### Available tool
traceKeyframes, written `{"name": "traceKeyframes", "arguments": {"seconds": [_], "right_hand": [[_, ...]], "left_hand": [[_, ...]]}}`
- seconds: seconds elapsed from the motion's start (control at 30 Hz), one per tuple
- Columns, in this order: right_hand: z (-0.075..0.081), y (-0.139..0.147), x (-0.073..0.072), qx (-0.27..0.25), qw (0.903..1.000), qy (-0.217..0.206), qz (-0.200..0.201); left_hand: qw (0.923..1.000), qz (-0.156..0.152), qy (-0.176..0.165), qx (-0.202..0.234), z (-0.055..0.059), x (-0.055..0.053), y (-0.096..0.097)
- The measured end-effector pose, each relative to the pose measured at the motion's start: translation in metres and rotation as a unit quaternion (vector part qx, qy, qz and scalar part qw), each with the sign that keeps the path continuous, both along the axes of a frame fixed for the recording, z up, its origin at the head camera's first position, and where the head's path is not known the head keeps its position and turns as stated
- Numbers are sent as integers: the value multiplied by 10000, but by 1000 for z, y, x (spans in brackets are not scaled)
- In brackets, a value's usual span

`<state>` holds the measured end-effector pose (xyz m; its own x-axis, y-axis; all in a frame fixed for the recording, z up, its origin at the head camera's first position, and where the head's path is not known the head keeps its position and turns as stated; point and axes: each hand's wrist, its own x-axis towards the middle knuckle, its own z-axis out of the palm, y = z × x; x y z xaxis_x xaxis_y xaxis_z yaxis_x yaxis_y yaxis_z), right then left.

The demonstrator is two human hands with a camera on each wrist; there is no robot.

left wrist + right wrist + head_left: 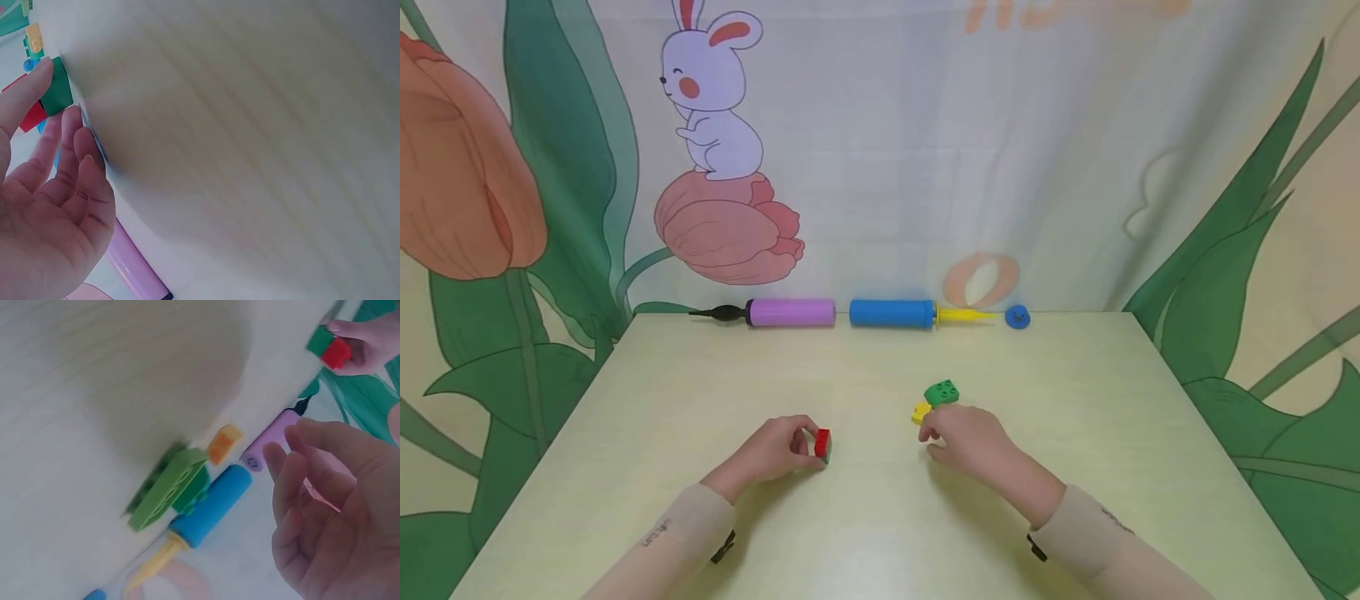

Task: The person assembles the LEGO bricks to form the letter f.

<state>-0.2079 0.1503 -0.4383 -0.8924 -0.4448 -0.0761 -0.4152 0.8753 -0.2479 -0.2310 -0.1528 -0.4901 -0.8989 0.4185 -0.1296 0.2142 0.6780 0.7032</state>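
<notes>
My left hand point(772, 450) pinches a small stack between thumb and fingers: a red toy brick point(822, 440) joined to a green brick point(59, 89), just above or on the table. Over to the right, my right hand point(970, 440) has its fingers loosely bent and holds nothing, as the right wrist view shows. Just beyond its fingertips is a yellow brick point(921, 412), seen orange in the right wrist view. Beside it lie a studded green brick point(944, 392) and a long light-green brick point(167, 490), which my right hand mostly hides in the head view.
Along the table's back edge lie a purple hand pump point(792, 312) with a black nozzle and a blue hand pump point(891, 313) with a yellow nozzle. To their right sits a small round blue object point(1017, 317). A printed curtain point(880, 167) hangs behind the pale table point(700, 375).
</notes>
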Motion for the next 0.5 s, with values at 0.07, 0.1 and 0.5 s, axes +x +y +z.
{"name": "traceKeyframes", "arguments": {"seconds": [0.07,0.1,0.5], "right_hand": [[-1,8,2,241,9994,251,-67],[-2,12,3,299,9990,326,-105],[-16,40,0,286,9990,293,-164]], "left_hand": [[10000,8,25,-14,0,0,0],[10000,15,34,-27,0,0,0],[9999,88,33,-49,1,1,0]]}}
